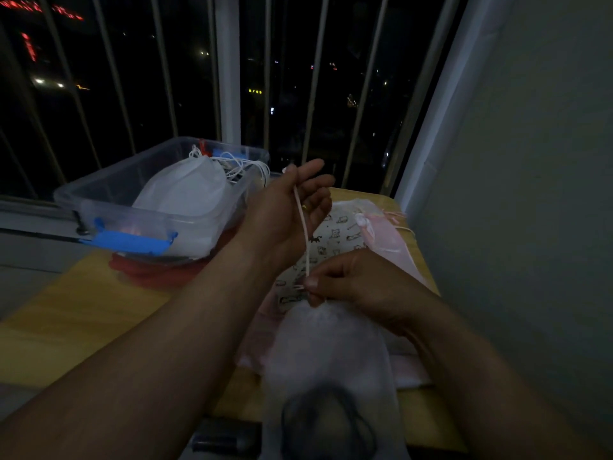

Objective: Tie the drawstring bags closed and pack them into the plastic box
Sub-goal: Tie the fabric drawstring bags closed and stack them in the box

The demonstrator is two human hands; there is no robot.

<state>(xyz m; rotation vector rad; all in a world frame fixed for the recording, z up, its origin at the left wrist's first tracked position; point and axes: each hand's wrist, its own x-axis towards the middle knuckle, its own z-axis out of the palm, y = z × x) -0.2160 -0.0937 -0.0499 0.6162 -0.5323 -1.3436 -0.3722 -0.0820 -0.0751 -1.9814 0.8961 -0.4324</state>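
Note:
A white drawstring bag (331,353) with something dark inside hangs close below me, its neck gathered. My right hand (345,280) pinches the cord at the bag's neck. A pale drawstring (303,227) runs taut from there up to my left hand (292,207), which is raised with the cord pinched between thumb and fingers. The clear plastic box (99,200) with blue latches stands at the left and holds white bags (185,190) with loose white cords.
More bags lie on the yellow table (66,320): a cat-print bag (335,240) and a pink bag (388,237) near the right wall. A red lid (149,270) lies under the box. Barred window behind, dark outside.

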